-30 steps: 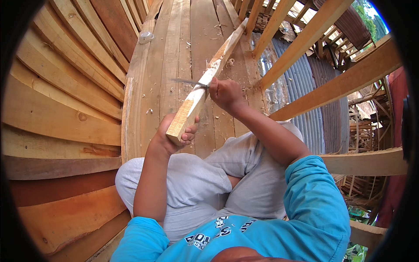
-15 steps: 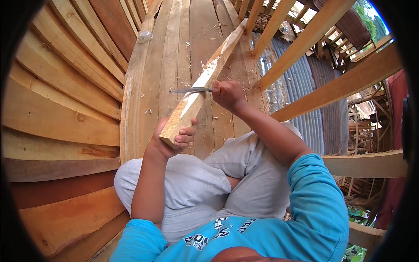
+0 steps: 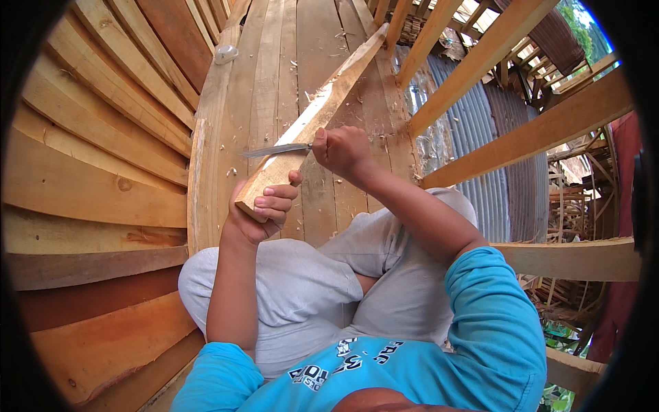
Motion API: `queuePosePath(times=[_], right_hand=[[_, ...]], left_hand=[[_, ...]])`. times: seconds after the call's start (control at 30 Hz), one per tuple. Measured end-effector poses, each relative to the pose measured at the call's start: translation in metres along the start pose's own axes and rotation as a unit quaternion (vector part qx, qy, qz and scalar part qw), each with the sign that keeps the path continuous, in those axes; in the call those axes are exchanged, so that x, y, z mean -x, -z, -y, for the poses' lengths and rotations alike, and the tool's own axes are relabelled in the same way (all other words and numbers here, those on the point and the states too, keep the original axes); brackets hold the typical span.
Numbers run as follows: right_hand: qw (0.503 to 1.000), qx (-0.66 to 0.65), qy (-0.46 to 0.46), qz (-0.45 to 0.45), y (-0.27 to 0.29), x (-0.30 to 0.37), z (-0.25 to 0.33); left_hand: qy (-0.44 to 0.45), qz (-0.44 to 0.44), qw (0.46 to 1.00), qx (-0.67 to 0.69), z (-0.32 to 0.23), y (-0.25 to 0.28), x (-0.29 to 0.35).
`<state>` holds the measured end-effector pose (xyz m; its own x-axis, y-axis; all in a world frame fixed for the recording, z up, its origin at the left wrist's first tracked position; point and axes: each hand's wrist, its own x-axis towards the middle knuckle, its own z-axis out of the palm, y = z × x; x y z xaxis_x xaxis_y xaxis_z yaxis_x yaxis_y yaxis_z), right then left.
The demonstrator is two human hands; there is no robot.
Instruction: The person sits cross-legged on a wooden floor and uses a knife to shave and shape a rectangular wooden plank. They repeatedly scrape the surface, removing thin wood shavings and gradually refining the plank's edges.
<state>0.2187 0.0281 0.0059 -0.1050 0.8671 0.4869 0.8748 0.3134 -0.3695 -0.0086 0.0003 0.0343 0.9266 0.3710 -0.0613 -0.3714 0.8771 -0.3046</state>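
Observation:
A long squared wooden beam [image 3: 328,106] slants from near my lap up to the railing at the far right. My left hand [image 3: 264,209] is wrapped round its near end, fingers over the right side. In my right hand [image 3: 343,150] is the handle of a knife [image 3: 278,150], mostly hidden by the closed fist. The blade lies across the beam's upper face, just beyond my left hand, its tip pointing left past the edge. Pale, freshly cut wood shows along that face, with a few shavings on it.
Wood shavings are scattered over the plank floor [image 3: 274,82]. Stacked boards [image 3: 103,165] form a wall on the left. A small clear plastic container [image 3: 225,54] sits at the far left. Wooden railing posts [image 3: 480,69] stand on the right, with corrugated metal sheets [image 3: 480,165] beyond. My crossed legs are close by.
The beam's near end has shifted left with my left hand. My right hand has drawn the knife closer and to the left along the beam. Some shavings on the beam are gone.

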Motion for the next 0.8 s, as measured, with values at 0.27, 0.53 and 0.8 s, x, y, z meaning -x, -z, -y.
queuePosePath(times=[0.27, 0.53, 0.8], right_hand=[[0.998, 0.059, -0.025, 0.020, 0.011, -0.001, 0.011], [0.987, 0.079, -0.095, 0.105, 0.021, 0.004, 0.029], [0.989, 0.079, -0.083, 0.091, 0.018, -0.003, 0.030]], left_hand=[[-0.004, -0.021, 0.999, -0.034, -0.006, 0.004, 0.001], [0.019, -0.050, 0.995, -0.087, -0.008, 0.012, 0.001], [0.007, -0.027, 0.996, -0.088, -0.010, 0.016, 0.006]])
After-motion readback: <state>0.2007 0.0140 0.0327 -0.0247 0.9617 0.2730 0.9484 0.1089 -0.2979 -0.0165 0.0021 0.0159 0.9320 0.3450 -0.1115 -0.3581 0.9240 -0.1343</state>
